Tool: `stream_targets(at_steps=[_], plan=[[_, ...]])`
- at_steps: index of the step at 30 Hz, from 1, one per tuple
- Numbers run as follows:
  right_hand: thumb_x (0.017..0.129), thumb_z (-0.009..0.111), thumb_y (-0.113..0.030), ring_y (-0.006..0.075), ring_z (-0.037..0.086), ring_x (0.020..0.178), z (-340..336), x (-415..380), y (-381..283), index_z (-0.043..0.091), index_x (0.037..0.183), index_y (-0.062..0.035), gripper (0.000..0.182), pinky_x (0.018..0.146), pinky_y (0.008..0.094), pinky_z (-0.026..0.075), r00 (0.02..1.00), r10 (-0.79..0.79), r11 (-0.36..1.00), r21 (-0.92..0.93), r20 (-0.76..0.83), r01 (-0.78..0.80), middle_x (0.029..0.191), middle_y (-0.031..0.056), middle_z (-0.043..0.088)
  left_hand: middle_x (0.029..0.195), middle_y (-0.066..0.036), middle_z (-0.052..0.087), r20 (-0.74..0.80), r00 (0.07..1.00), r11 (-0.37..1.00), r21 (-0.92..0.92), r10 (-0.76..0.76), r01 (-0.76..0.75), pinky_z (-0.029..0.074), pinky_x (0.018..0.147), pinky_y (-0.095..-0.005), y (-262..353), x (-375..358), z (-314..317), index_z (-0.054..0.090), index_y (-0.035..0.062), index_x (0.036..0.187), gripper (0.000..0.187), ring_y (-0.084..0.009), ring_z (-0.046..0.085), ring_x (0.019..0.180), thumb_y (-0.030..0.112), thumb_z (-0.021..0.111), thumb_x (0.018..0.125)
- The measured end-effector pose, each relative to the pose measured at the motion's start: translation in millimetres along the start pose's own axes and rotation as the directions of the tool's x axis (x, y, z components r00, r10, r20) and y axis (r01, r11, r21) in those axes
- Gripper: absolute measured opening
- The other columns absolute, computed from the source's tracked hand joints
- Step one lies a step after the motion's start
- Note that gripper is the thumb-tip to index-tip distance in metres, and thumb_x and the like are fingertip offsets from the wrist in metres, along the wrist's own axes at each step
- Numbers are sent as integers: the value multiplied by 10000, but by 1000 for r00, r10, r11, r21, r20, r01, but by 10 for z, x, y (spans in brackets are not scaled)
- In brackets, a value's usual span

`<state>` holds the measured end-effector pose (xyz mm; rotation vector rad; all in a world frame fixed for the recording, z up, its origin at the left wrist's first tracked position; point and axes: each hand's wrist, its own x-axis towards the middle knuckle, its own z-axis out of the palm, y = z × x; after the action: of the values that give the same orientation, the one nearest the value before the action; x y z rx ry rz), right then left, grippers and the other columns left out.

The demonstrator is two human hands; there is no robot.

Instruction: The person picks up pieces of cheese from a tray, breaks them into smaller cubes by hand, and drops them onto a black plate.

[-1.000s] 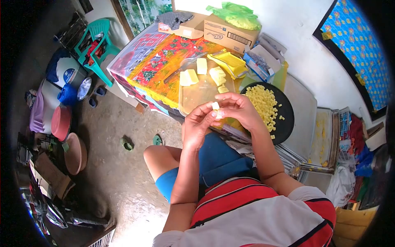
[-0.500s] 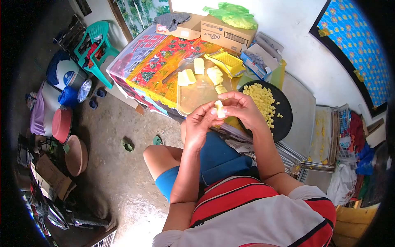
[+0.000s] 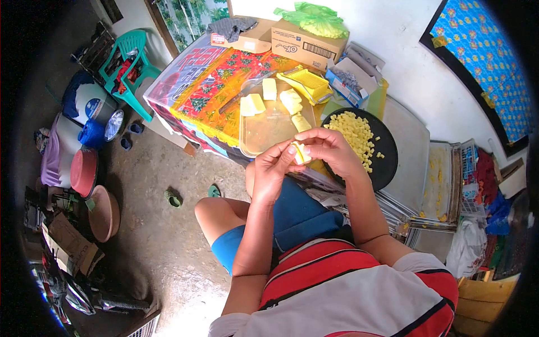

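Observation:
A small pale yellow piece (image 3: 301,154) is pinched between the fingertips of both hands, and a yellow line runs along it. My left hand (image 3: 274,167) closes on it from the left. My right hand (image 3: 331,150) grips it from the right, thumb against its side. Just beyond the hands lies a shallow tray (image 3: 264,135) with several larger pale yellow blocks (image 3: 252,105) on it. To the right, a round black pan (image 3: 386,168) bears a heap of small yellow cubes (image 3: 349,130), partly behind my right hand and forearm.
A yellow ridged plastic tray (image 3: 307,84) sits behind the blocks, beside an open blue-and-white box (image 3: 351,84). Cardboard boxes (image 3: 306,46) stand at the back of the cloth-covered table (image 3: 196,101). Stacked metal trays (image 3: 401,132) are at the right. A green chair (image 3: 143,84) is at the left.
The small piece has turned in the fingers, and its lined face now shows. Both hands stay nearly in the same place, and the whole view has shifted slightly.

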<state>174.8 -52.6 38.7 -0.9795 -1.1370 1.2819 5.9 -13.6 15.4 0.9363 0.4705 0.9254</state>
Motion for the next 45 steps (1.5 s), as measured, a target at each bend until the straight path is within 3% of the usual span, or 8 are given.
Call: stream_targets(at_steps=[13,16,19,22,25,37,43,45], plan=[[918,560,-121,172,634,870,101,6,-77,574,1146,52,286,725,290,566,978,190,945,285,-87,-159,1024,121,623,877,-74,646,-40,995,991,-93,-96,92,568,648,-258,-69,12,-35,593,-14,1150,296,-120,628,718,201,526,958],[910,585,-128,142,616,825,109,-1,-58,582,1138,38,282,675,263,546,977,195,955,246,-90,-168,998,86,622,832,-68,634,-20,992,977,-177,-126,120,569,636,-256,-96,17,-41,596,-12,1136,290,-121,623,694,205,520,960],[891,619,-124,93,590,792,98,-9,41,588,1140,18,289,621,230,504,996,66,998,27,-63,-65,972,49,626,825,-86,639,-5,991,972,-199,-130,127,578,629,-275,-111,18,-3,593,-13,1111,277,-146,640,685,206,517,959],[876,643,-121,56,570,767,89,-39,-12,609,1123,-4,275,600,212,472,996,56,978,-199,-76,-70,938,21,634,844,-125,659,17,990,964,-224,-140,141,591,628,-309,-148,24,-25,584,-19,1081,264,-186,670,689,203,518,954],[881,641,-148,38,561,723,73,-35,13,627,1091,-9,252,587,199,461,997,-31,962,-275,-77,9,904,14,637,834,-127,659,36,986,950,-265,-164,167,592,622,-315,-139,21,-25,585,-29,1070,266,-186,668,676,200,529,948],[956,518,-203,40,470,621,59,-103,-60,643,1090,-25,255,544,183,394,992,33,983,-178,-125,-55,757,-37,565,811,-120,648,82,980,916,-348,-181,198,590,624,-329,-125,4,27,577,-63,1074,277,-199,666,679,175,528,941],[912,595,-250,44,456,601,-245,-234,-109,642,1067,-21,280,535,201,386,957,99,974,-168,-274,-149,775,-32,565,821,-146,647,81,973,904,-359,-218,232,593,655,-344,-164,41,83,506,-78,1174,359,-233,673,723,170,512,914],[885,620,-238,36,468,626,-473,-356,-129,639,1052,-33,266,538,201,388,937,46,964,-230,-346,-132,768,-39,547,839,-145,647,82,968,897,-364,-238,251,593,669,-341,-220,50,88,484,-71,1208,382,-235,675,748,159,509,904]])
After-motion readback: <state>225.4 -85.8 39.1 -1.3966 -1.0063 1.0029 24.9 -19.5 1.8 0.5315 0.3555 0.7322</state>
